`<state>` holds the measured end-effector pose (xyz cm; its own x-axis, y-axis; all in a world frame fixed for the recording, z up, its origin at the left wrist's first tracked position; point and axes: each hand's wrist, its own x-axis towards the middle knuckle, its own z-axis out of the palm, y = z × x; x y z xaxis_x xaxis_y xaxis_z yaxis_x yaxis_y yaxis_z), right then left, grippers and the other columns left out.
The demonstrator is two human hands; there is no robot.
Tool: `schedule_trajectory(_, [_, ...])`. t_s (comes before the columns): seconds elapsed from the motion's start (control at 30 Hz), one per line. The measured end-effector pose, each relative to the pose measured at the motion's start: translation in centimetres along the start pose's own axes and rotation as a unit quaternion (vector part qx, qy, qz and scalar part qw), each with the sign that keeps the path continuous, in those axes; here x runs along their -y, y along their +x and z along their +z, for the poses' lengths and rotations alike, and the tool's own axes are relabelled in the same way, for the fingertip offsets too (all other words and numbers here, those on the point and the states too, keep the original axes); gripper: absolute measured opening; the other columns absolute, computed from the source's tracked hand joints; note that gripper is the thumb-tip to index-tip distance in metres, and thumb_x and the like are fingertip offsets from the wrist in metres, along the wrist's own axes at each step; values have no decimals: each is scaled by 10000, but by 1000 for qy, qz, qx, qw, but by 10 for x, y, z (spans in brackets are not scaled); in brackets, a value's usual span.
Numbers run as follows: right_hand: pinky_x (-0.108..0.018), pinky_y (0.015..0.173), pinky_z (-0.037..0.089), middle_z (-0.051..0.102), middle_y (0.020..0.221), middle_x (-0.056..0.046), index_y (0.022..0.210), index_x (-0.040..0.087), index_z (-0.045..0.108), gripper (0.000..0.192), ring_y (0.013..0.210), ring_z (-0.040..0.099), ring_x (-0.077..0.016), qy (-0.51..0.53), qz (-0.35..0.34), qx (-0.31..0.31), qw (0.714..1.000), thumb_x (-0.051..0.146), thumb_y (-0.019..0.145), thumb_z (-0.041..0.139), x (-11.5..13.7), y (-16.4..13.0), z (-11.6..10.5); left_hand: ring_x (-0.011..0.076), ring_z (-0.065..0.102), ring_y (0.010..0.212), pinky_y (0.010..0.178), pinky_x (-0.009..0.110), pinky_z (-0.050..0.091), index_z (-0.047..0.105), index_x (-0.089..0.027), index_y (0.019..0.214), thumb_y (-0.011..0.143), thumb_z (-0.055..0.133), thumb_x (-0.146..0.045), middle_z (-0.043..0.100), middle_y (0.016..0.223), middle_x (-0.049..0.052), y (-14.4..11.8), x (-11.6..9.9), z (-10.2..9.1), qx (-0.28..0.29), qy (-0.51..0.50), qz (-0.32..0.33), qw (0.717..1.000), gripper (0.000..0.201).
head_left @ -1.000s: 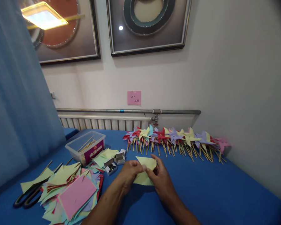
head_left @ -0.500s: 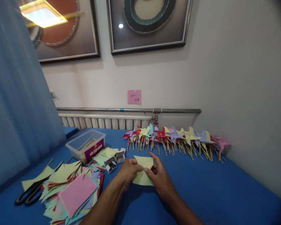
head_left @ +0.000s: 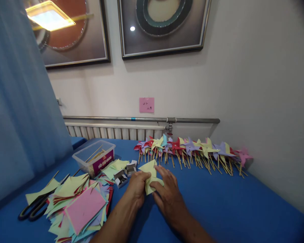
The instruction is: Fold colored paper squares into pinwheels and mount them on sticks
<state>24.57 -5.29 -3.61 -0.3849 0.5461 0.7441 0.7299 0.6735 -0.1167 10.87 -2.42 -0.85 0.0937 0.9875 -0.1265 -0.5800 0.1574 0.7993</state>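
A pale yellow paper piece (head_left: 150,167), partly bent over, is held up between my two hands above the blue table. My left hand (head_left: 138,184) pinches its left side between thumb and fingers. On the right, my right hand (head_left: 168,189) has its thumb and fingers curled on the paper's lower right part, where a corner bends over. Two small white boxes, one a box of dark metal pieces (head_left: 121,179) and the other an open box (head_left: 131,168), stand just left of my left hand.
Paper pinwheels (head_left: 190,146) on sticks lie in a row along the wall. At left are a stack of coloured paper (head_left: 84,209), black-handled scissors (head_left: 36,206), and a clear plastic tub (head_left: 91,157) with sticks. A blue curtain (head_left: 20,101) hangs at far left.
The yellow paper has turned and its right part is now bent over. My right hand has shifted its fingers over the paper's right side, while the left keeps its pinch.
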Motion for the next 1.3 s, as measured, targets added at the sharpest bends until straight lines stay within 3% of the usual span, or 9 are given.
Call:
schedule_trajectory(0.13, [-579, 1116, 378, 532, 1455, -115, 921, 245, 680, 140, 1387, 451, -310, 14, 23, -21, 999, 175, 923, 559, -1, 0, 0, 83, 489, 494, 519, 217, 360, 577, -147, 651, 563, 786, -226, 575, 566, -26, -1, 3, 1, -4, 9, 14, 1000, 240])
schedule_trajectory(0.23, [-542, 1086, 416, 574, 1387, -98, 871, 258, 695, 158, 1334, 497, -301, 66, 102, -41, 992, 268, 949, 558, 1, -1, -1, 72, 457, 483, 503, 217, 328, 538, -162, 619, 555, 798, -239, 553, 551, -32, -2, 3, 2, -9, 16, 17, 1000, 279])
schedule_trajectory(0.37, [-463, 1026, 471, 530, 1416, -103, 829, 250, 710, 239, 1305, 521, -288, 187, 239, -40, 952, 392, 944, 557, 0, 0, 2, 82, 479, 476, 501, 221, 339, 543, -169, 601, 546, 792, -224, 559, 530, -28, -3, 5, 3, -15, 38, 8, 999, 261])
schedule_trajectory(0.5, [-395, 975, 489, 600, 1290, -112, 744, 233, 689, 260, 1206, 590, -272, 270, 314, -48, 909, 433, 883, 598, -5, 2, 6, 84, 499, 476, 495, 211, 359, 612, -144, 651, 495, 800, -208, 601, 551, -9, -3, 7, 6, -2, 38, 1, 999, 251])
schedule_trajectory(0.63, [-368, 939, 485, 664, 1128, -96, 703, 228, 668, 249, 1084, 632, -262, 286, 334, -90, 894, 444, 822, 631, -3, 6, 6, 76, 491, 457, 479, 200, 345, 613, -135, 630, 474, 811, -205, 612, 542, 2, -3, 8, 7, -3, 54, 0, 999, 262])
schedule_trajectory(0.83, [-292, 648, 462, 639, 679, -2, 695, 232, 616, 293, 666, 591, -201, 314, 391, -72, 862, 505, 800, 602, 1, 10, 1, 85, 486, 437, 472, 213, 342, 569, -157, 599, 499, 804, -250, 589, 509, -6, -3, 10, 7, -9, 80, 0, 997, 272])
schedule_trajectory(1.3, [-332, 675, 504, 663, 689, -11, 685, 244, 582, 206, 695, 629, -226, 300, 411, -82, 857, 430, 747, 646, -4, 12, 4, 93, 483, 436, 494, 233, 360, 527, -175, 594, 535, 840, -331, 567, 501, -14, 0, 16, 1, 9, 98, -17, 995, 355])
